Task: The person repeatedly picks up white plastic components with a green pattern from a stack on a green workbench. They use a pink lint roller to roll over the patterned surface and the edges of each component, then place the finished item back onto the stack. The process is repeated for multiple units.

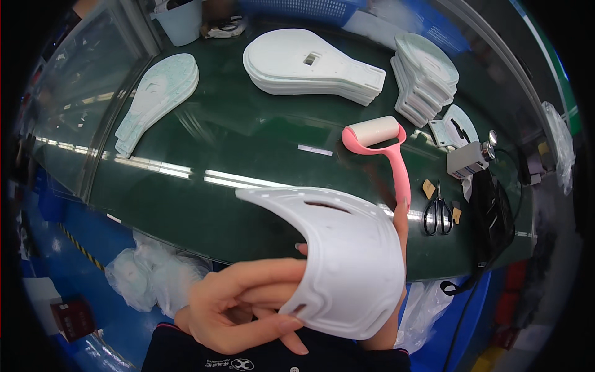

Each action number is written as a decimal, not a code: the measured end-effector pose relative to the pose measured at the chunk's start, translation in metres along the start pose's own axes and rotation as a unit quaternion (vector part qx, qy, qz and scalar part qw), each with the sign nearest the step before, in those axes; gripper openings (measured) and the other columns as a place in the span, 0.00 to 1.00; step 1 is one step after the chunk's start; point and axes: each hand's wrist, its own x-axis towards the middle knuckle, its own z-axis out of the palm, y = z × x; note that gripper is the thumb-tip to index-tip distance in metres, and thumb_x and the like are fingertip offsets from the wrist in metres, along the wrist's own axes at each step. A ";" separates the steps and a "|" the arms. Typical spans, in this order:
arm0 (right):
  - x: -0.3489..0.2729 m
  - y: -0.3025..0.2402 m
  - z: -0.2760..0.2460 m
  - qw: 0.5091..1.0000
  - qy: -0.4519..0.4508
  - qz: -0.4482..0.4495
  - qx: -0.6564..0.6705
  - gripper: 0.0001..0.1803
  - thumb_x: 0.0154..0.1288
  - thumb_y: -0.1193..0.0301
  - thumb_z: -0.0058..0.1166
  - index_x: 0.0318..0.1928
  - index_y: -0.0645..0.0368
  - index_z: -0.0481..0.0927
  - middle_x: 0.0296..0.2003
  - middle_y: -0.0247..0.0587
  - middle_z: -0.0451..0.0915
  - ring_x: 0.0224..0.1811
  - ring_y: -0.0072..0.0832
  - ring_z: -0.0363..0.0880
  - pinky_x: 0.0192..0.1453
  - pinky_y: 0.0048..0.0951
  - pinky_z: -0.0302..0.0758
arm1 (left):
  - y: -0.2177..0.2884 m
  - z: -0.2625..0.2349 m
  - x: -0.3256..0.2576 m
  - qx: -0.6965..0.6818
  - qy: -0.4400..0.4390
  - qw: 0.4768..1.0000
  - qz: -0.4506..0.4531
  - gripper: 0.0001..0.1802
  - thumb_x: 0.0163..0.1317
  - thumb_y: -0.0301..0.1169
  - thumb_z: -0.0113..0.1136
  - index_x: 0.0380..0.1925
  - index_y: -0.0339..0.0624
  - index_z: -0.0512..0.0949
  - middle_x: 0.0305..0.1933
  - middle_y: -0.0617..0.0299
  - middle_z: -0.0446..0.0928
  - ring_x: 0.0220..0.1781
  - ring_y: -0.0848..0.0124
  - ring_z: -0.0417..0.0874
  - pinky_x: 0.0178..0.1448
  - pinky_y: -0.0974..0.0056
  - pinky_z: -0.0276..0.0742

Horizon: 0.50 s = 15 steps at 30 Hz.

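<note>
A curved white plastic panel (353, 254) with slots along its edges is held up in front of me. My left hand (238, 304) grips its lower left edge, thumb on the outer face and fingers reaching into the hollow side. Behind the panel, my right hand (401, 229) supports its right side; one finger shows along that edge and most of the hand is hidden. Just beyond that finger lies a pink-handled roller (401, 173) with a white cylinder. Black-handled scissors (439, 214) rest to its right, beside small tan pieces (428, 188).
Stacks of white paddle-shaped plastic parts stand on the dark green table (248, 149): a middle stack (291, 62), a right stack (424, 74) and a left one (158, 93). A white pump bottle (468, 160) and a black bag (491, 211) sit at right. Blue baskets (304, 9) line the back.
</note>
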 end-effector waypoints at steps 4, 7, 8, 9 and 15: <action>0.024 -0.017 0.025 0.994 -0.068 -0.085 0.000 0.32 0.63 0.53 0.33 0.57 0.67 0.55 0.53 0.57 0.62 0.56 0.47 0.62 0.58 0.45 0.61 | -0.001 0.011 -0.018 0.112 -0.032 0.993 -0.001 0.27 0.48 0.07 0.44 0.49 0.17 0.49 0.37 0.34 0.71 0.36 0.57 0.79 0.39 0.62 0.80; 0.027 -0.026 0.031 0.988 -0.109 -0.101 0.048 0.29 0.62 0.60 0.37 0.58 0.67 0.52 0.53 0.58 0.61 0.55 0.48 0.62 0.58 0.53 0.60 | -0.005 0.018 -0.027 0.421 0.013 0.901 0.104 0.19 0.42 0.13 0.55 0.39 0.26 0.66 0.34 0.45 0.75 0.28 0.68 0.79 0.26 0.71 0.76; 0.024 -0.030 0.034 0.993 -0.071 -0.099 0.006 0.31 0.60 0.59 0.39 0.58 0.66 0.52 0.52 0.59 0.62 0.54 0.48 0.64 0.55 0.57 0.60 | 0.000 0.009 -0.026 0.627 -0.078 0.754 0.179 0.15 0.40 0.18 0.59 0.33 0.34 0.74 0.34 0.51 0.77 0.24 0.74 0.79 0.19 0.76 0.71; 0.023 -0.034 0.036 0.990 -0.072 -0.120 -0.008 0.30 0.60 0.60 0.38 0.58 0.66 0.53 0.52 0.59 0.62 0.54 0.50 0.64 0.55 0.57 0.61 | 0.001 0.014 -0.022 0.525 -0.050 0.843 0.105 0.14 0.39 0.21 0.62 0.32 0.39 0.77 0.33 0.57 0.77 0.21 0.76 0.77 0.18 0.79 0.68; 0.007 -0.038 0.027 0.984 -0.044 -0.173 0.009 0.27 0.58 0.68 0.39 0.57 0.68 0.52 0.53 0.63 0.58 0.54 0.58 0.60 0.52 0.59 0.63 | -0.007 0.011 -0.013 0.509 -0.145 0.847 0.055 0.20 0.44 0.25 0.62 0.41 0.41 0.75 0.31 0.61 0.76 0.28 0.70 0.79 0.29 0.72 0.76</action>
